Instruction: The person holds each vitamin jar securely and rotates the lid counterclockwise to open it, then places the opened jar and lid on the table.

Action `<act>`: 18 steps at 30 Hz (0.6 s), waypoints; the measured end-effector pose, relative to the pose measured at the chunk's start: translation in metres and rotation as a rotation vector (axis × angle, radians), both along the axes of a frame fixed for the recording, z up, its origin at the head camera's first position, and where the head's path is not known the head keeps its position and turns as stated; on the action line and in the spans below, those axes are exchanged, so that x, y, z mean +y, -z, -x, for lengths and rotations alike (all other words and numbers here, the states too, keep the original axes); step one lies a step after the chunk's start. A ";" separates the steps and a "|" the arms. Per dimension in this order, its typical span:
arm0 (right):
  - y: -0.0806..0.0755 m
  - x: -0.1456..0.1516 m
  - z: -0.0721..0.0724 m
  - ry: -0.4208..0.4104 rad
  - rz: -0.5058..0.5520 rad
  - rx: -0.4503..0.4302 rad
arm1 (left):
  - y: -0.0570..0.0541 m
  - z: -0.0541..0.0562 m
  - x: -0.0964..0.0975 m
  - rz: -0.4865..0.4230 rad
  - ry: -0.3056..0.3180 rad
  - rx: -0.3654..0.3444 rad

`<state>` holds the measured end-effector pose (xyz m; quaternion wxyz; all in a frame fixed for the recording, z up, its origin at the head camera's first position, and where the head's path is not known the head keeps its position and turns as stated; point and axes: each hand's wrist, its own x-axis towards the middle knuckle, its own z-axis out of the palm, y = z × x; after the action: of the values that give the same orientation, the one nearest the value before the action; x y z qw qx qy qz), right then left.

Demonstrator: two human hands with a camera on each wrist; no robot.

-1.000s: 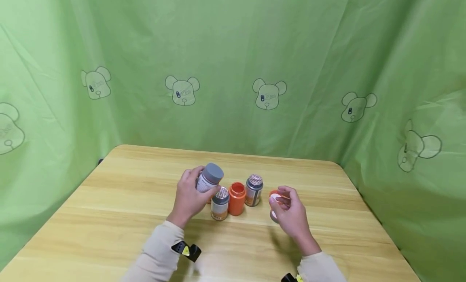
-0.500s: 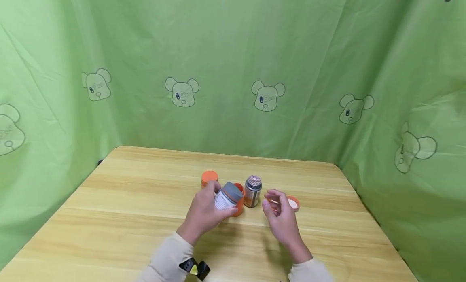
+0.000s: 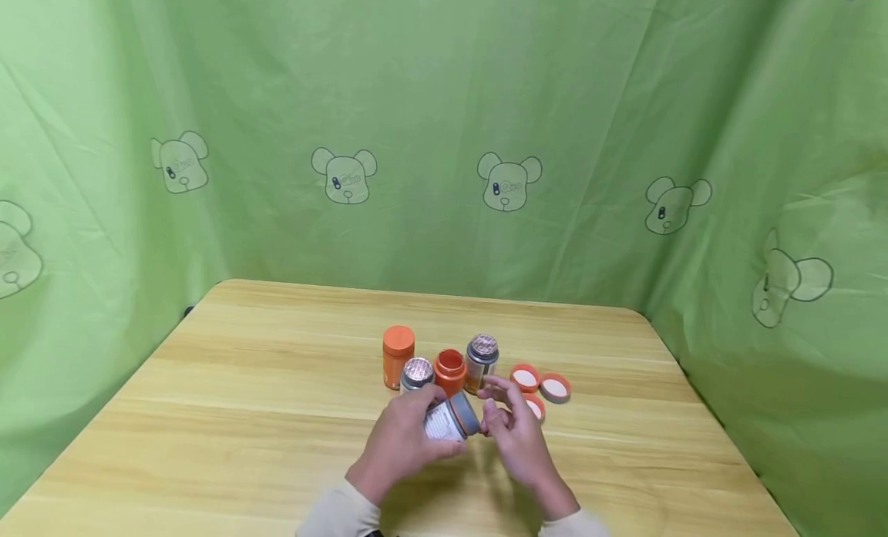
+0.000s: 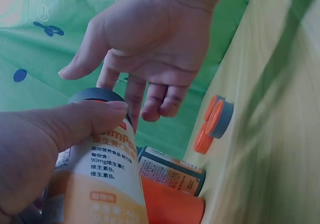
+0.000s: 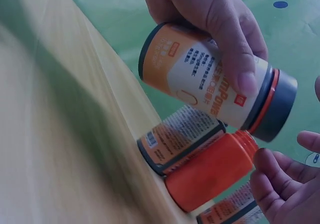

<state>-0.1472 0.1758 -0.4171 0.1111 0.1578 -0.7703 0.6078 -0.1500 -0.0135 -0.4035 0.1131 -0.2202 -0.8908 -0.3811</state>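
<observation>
Gripping a capped bottle [image 5: 200, 66], tilted above the table [image 3: 243, 421], is the left hand [image 3: 398, 441]; I note the right hand [image 3: 522, 441] just beside its cap [image 5: 277, 106] — fingers loosely spread.

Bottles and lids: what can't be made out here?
- Held bottle: base cut off by the bottom edge, left wrist view.
- Front silver-topped bottle: lower part hidden behind the left hand, head view.
- Nearest loose lid: partly hidden by the right hand, head view.
- Open orange bottle: contents, if any, too small to tell, head view.
</observation>
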 end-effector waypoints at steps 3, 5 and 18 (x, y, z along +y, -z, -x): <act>0.004 -0.003 -0.002 -0.016 0.013 -0.024 | 0.003 -0.004 0.000 0.000 -0.016 0.009; 0.006 -0.004 -0.003 -0.024 0.015 -0.020 | 0.004 -0.005 0.001 -0.007 -0.026 0.006; 0.016 -0.009 -0.010 -0.009 0.049 -0.091 | 0.015 -0.008 0.007 0.011 0.000 0.045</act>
<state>-0.1369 0.1668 -0.4333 0.0770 0.1308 -0.7588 0.6334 -0.1421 -0.0062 -0.4188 0.1320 -0.2295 -0.8900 -0.3713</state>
